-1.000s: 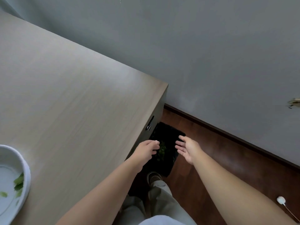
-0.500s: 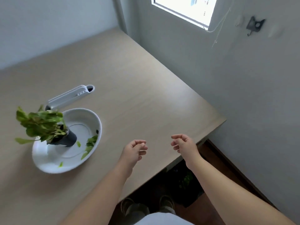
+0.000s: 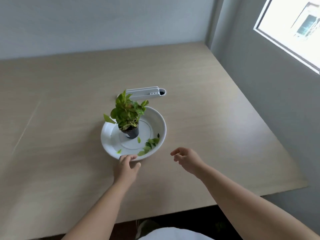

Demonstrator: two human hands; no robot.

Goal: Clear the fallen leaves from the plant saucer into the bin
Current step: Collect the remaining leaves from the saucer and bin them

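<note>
The saucer [image 3: 160, 126] sits in the middle of the table [image 3: 225, 135], a wide white dish with a raised rim. A small dark pot [image 3: 132, 132] stands upright in it, a little left of the saucer's centre, and the plant [image 3: 127, 112] in the pot spreads green and yellow-flecked foliage over the saucer's far left rim.

The leaves [image 3: 150, 144] lie loose on the saucer floor. Most are heaped on the near right side, against the inner slope of the rim. One small leaf lies just in front of the pot, and another lies near the saucer's near left edge.

The left hand [image 3: 127, 168] is at the saucer's near rim. Its fingertips touch or overlap the rim edge, fingers bent loosely, thumb out to the right. Whether it actually grips the rim I cannot tell; the fingers are blurred there.

The right hand [image 3: 186, 159] hovers over the table to the right of the saucer's near edge, apart from it. Its fingers are slack and lightly curled, pointing toward the saucer, and it holds nothing.

Behind the saucer, just past its far rim, a white holder [image 3: 143, 94] lies on the table with a dark round opening at its right end. A bright window [image 3: 294, 26] is set in the wall far to the right of the saucer.
</note>
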